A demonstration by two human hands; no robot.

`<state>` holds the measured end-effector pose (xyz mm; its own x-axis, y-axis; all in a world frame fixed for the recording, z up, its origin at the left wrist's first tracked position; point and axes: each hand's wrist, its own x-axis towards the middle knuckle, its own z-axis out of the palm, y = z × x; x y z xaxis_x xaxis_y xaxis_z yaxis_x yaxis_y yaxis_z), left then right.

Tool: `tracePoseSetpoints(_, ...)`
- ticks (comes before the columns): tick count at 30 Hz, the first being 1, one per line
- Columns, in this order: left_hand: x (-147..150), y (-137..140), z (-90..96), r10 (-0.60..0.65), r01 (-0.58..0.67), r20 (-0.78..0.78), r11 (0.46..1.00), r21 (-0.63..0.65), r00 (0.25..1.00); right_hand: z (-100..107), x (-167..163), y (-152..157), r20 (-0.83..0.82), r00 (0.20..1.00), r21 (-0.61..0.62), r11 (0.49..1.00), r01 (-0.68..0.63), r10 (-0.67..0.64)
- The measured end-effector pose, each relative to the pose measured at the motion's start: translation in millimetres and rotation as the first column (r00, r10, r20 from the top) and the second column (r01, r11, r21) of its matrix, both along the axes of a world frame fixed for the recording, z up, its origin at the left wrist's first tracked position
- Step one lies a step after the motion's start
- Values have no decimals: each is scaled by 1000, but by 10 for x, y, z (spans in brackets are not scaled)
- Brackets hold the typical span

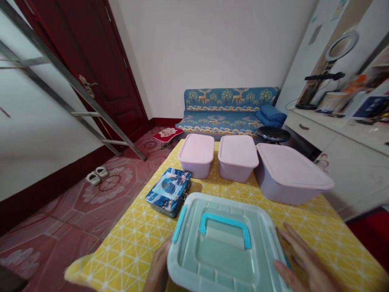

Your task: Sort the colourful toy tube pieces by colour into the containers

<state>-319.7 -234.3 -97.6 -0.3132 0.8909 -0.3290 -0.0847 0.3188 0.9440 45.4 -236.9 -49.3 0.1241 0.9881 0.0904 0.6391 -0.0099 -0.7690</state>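
Observation:
A translucent pale-green storage box (225, 255) with a lidded top stands close in front of me. Its blue carrying handle (226, 219) lies folded on the lid, and a blue latch (179, 224) runs along the left edge. Against the box's left side my left hand (159, 261) is closed, its fingertips partly hidden by the lid's rim. On the right side is my right hand (304, 259), slightly blurred, its thumb near the lid edge and its fingers stretched apart. A bit of blue shows between that hand and the box.
Three lidded pinkish-purple bins, left (197, 156), middle (238, 158) and right (291, 174), stand along the far side of the yellow patterned tablecloth (127, 235). A blue decorated tin (169, 190) sits left of the box. Beyond are a blue sofa (227, 107), a stool (273, 134) and a ladder (67, 77).

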Motion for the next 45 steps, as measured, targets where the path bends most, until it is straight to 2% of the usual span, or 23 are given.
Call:
tracePoseSetpoints(2,-36,-68,146,-5,4,10,997,80,1000,92,44,80,14,999,9,999,31,-31)
tracePoseSetpoints(5,-35,-82,395,15,-12,-22,991,132,1000,236,21,126,-43,997,-141,988,-67,61)
tracePoseSetpoints(7,-27,-31,564,-28,38,-89,993,115,996,303,-48,128,-59,995,-192,978,-88,78)
tracePoseSetpoints(9,-20,47,707,-128,138,-130,988,69,983,327,-118,124,-86,994,-192,978,-81,66)
tracePoseSetpoints(12,-4,163,829,-216,222,-135,975,31,967,294,-161,116,-204,974,-186,973,-135,96)
tracePoseSetpoints(16,17,232,819,-255,253,-80,967,-32,964,176,-87,103,-323,945,-196,974,-111,42)
tracePoseSetpoints(20,34,207,762,-286,286,3,958,-30,958,10,60,101,-353,935,-253,965,-74,-21)
tracePoseSetpoints(24,64,176,722,-261,265,128,964,-20,957,-94,107,117,-336,930,-258,964,60,-148)
tracePoseSetpoints(26,81,178,697,-226,233,177,972,-20,958,-73,81,132,-343,924,-313,948,56,-168)
tracePoseSetpoints(28,93,195,672,-172,181,206,983,-25,963,-16,56,151,-361,924,-343,939,-3,-129)
tracePoseSetpoints(32,96,247,645,-178,186,191,982,-24,965,51,70,178,-390,921,-236,968,-83,-17)
tracePoseSetpoints(37,88,270,649,-242,249,143,968,-31,960,-12,41,117,-379,923,-166,986,6,-69)
tracePoseSetpoints(39,98,269,654,-249,256,140,966,-35,958,25,-8,93,-385,922,-170,985,-25,-43)
tracePoseSetpoints(42,137,273,652,-231,237,149,971,-22,961,140,-68,81,-402,913,-225,960,-170,67)
tracePoseSetpoints(43,155,276,648,-222,227,149,974,-17,964,170,-75,80,-393,916,-234,955,-184,80)
tracePoseSetpoints(45,193,282,633,-215,218,126,976,-9,968,194,-69,76,-333,941,-218,967,-134,55)
